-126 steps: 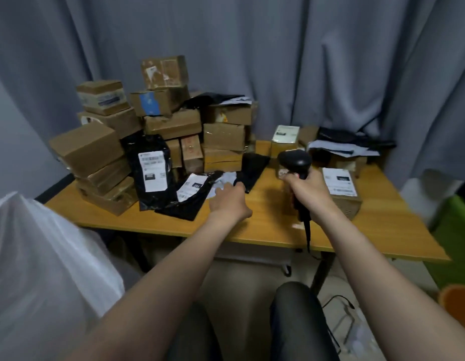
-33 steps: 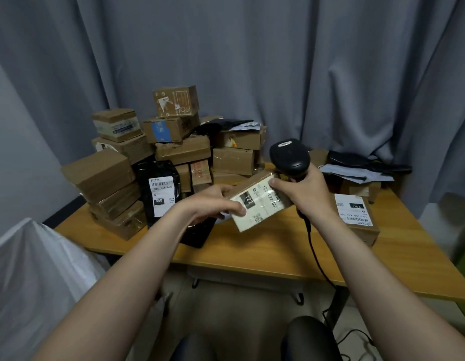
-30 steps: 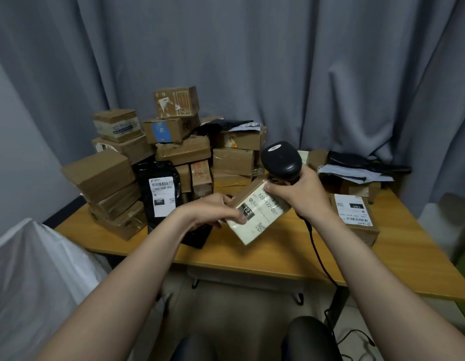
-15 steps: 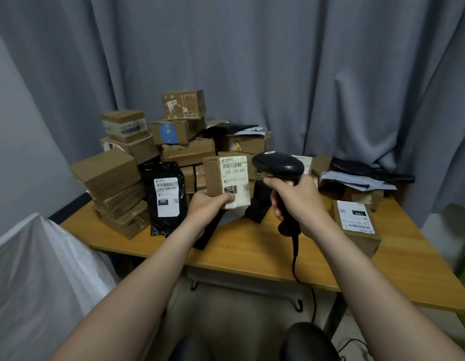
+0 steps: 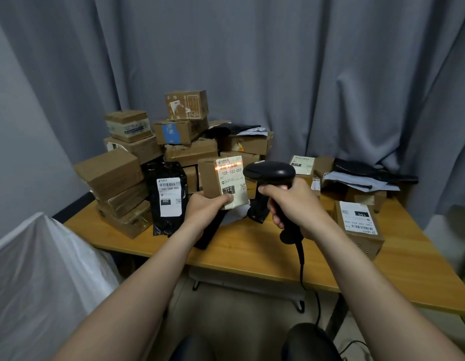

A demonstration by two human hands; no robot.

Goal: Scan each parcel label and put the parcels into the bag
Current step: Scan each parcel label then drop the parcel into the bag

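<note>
Head view, read from left to right. Below and to the left of your left-hand grip, a white translucent plastic bag (image 5: 43,269) stands off the near left corner of the light wooden table (image 5: 252,254). Left of that grip and behind it, a stack of brown cardboard boxes (image 5: 114,175) fills the table's far left part. A black plastic mailer pouch (image 5: 169,199) with a white label stands upright just left of the grip.

Your left hand (image 5: 204,211) grasps the small brown cardboard parcel (image 5: 209,178) by its lower end, thumb on the front face, and holds it upright above the table. Its white shipping label (image 5: 231,181) faces you and reads 122-122-C07. An orange-red scan line (image 5: 228,165) crosses the barcode at the top of the label.

Just right of the parcel, your right hand (image 5: 295,207) is clenched round the handle of the black handheld barcode scanner (image 5: 270,174), whose head points left at the label. The scanner's black cable (image 5: 301,259) hangs from under this grip past the table's front edge.

Right of the right-hand grip, a labelled brown cardboard box (image 5: 359,227) marked 150 lies on the table. Behind it, flat black mailer bags (image 5: 367,170) and white papers lie against the grey curtain (image 5: 278,74).
</note>
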